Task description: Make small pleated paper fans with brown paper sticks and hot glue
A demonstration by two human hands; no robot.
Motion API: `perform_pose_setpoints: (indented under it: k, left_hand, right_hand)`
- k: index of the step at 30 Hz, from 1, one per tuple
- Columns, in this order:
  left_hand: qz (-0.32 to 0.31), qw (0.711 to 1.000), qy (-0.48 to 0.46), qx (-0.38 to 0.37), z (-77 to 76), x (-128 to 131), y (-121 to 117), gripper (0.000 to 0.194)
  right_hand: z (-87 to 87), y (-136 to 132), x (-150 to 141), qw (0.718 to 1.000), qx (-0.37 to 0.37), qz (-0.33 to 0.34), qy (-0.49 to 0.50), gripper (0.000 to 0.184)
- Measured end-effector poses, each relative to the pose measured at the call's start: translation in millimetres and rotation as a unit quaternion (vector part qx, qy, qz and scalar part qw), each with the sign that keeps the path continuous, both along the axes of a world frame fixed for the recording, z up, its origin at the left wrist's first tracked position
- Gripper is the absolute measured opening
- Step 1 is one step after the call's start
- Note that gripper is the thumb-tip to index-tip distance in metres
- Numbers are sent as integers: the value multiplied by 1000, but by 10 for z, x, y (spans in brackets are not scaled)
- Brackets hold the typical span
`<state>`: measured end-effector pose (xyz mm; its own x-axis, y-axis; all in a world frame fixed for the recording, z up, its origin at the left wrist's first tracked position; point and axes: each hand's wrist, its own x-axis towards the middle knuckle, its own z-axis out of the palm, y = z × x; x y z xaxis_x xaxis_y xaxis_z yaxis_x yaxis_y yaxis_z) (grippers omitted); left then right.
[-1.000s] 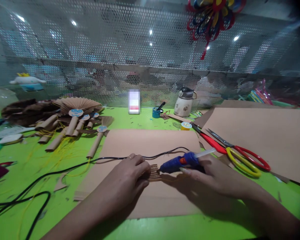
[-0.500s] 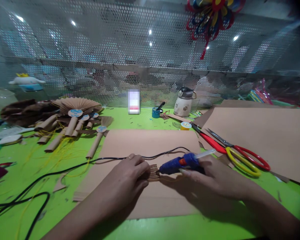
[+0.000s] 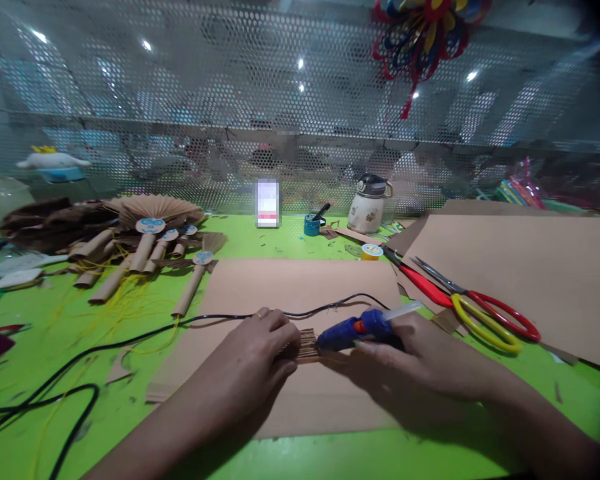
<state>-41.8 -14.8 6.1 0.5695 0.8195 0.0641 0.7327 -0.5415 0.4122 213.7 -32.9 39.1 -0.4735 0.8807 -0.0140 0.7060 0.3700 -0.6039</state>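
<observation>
Pleated brown paper (image 3: 307, 345) sits just below the center of the frame, on the large brown sheets (image 3: 300, 287). We have it pinched in our left hand (image 3: 260, 347), fingers bunched over the folds and thumb along the near side. Our right hand (image 3: 430, 350), at center right, is wrapped around the blue glue gun (image 3: 347, 333), whose nozzle is at the pleats' right end. We cannot tell whether it touches them.

Our left fingertips are close to that nozzle, so if it is hot, a small slip leftward could burn us. Should our pinch loosen, the folds could spring apart and glue would land askew. Squeezing too hard could flood the grooves or drip onto the sheets underneath. The black cord (image 3: 155, 330), trailing from the lower left across the sheets, could snag on our left hand and jerk the gun.
</observation>
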Motion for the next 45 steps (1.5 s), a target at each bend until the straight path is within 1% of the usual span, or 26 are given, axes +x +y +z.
perform_pose_setpoints:
  k: [3,6,8,13,17,21,25,29,35,40,45]
  left_hand:
    - [-1,1000,1,4,-8,-2,-1,11]
    - [-1,1000,-5,6,-28,-7,-11,11]
    - [0,1000,-11,9,-38,-9,-19,11]
    - [5,1000,-12,11,-22,-3,-26,10]
    - [-1,1000,-4,7,-1,6,-17,10]
    - [8,1000,-7,13,7,12,-19,10]
    - [1,1000,-5,5,17,13,-25,11]
    - [-2,1000,-8,4,0,6,-25,14]
    - [-4,1000,-8,7,-22,-9,-20,12]
    - [-6,1000,-7,11,-2,-3,-20,12]
    - [-2,1000,-7,9,11,8,-17,12]
  right_hand:
    - [-1,-2,15,1000,3,-2,-5,22]
    - [8,-11,43,1000,19,-13,-13,29]
    - [6,-13,50,1000,17,-7,-13,31]
    - [-25,-3,24,1000,-8,-2,-7,26]
    - [-15,0,15,1000,-7,3,5,23]
    - [6,-2,31,1000,-8,9,1,20]
    - [28,-1,69,1000,12,-7,-13,29]
    - [38,-3,96,1000,11,-9,-7,37]
    - [51,-23,93,1000,15,2,-17,35]
    - [78,-17,108,1000,15,11,-14,31]
    - [54,-19,92,1000,7,12,-18,27]
